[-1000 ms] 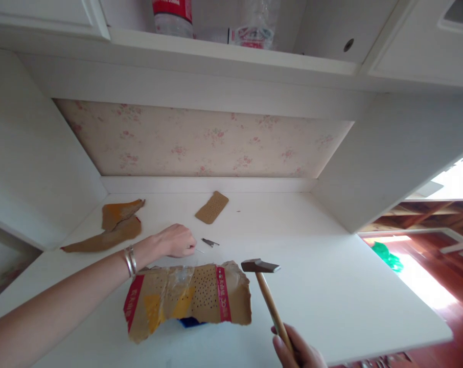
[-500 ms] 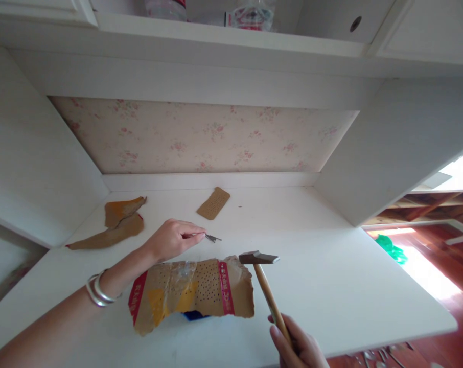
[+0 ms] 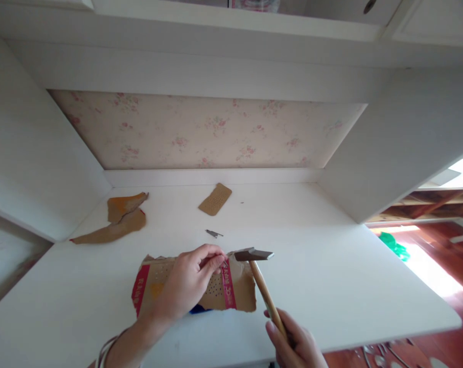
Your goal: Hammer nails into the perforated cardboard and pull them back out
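Observation:
My left hand (image 3: 195, 278) is above the torn, hole-dotted cardboard (image 3: 242, 294), its thumb and fingers pinched on a small thin nail (image 3: 226, 264) near the red tape strip. In my right hand (image 3: 296, 340) is the wooden handle of a hammer (image 3: 265, 291). The hammer's dark metal head hovers over the cardboard's upper right, just right of my left fingertips. Something blue (image 3: 200, 309) peeks out under the cardboard's front edge. Behind my left hand, a small pile of nails (image 3: 214, 233) lies on the white surface (image 3: 323, 276).
A small perforated cardboard piece (image 3: 216, 199) lies farther back. Torn cardboard scraps (image 3: 126, 225) are at the left. White side panels and an overhead shelf (image 3: 231, 46) frame the surface. Beyond its right edge, a green plastic bag (image 3: 393, 245) sits on the reddish floor.
My left hand has moved from the nail pile toward me and right, over the cardboard, with a nail pinched in it. The hammer has shifted slightly left.

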{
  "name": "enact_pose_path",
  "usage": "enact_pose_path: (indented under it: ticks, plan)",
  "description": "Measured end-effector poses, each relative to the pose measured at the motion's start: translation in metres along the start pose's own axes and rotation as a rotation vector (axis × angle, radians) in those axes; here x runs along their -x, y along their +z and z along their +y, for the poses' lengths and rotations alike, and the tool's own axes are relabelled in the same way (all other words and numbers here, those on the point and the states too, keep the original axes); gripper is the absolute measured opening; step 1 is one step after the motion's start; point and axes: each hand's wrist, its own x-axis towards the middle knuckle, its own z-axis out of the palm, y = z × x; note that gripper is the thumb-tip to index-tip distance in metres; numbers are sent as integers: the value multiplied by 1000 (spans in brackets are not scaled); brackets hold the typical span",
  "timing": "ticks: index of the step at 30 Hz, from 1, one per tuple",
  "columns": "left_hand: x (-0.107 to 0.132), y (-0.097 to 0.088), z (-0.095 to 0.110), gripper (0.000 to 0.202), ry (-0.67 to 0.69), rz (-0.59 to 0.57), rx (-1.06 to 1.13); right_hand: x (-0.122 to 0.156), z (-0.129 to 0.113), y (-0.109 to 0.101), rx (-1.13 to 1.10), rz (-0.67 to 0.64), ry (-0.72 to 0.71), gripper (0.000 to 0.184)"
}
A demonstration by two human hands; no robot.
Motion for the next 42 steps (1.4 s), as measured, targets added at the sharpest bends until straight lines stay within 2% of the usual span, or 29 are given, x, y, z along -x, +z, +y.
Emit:
enact_pose_path:
  ticks: [7,14,23,29,42]
  plan:
    - [7,23,-21,21,91,86,-162,1,-10,-2,18,46,-19,66]
    - [10,34,-34,15,137,109,-96,2,-8,-2,5,46,-14,65]
    - [11,37,-44,16,128,134,-108,1,4,0,4,6,-10,63]
    - [10,39,-46,13,260,184,-113,0,11,1,-41,-18,-8,60]
    - [10,39,-42,9,300,221,-172,-1,8,1,6,-64,7,62]
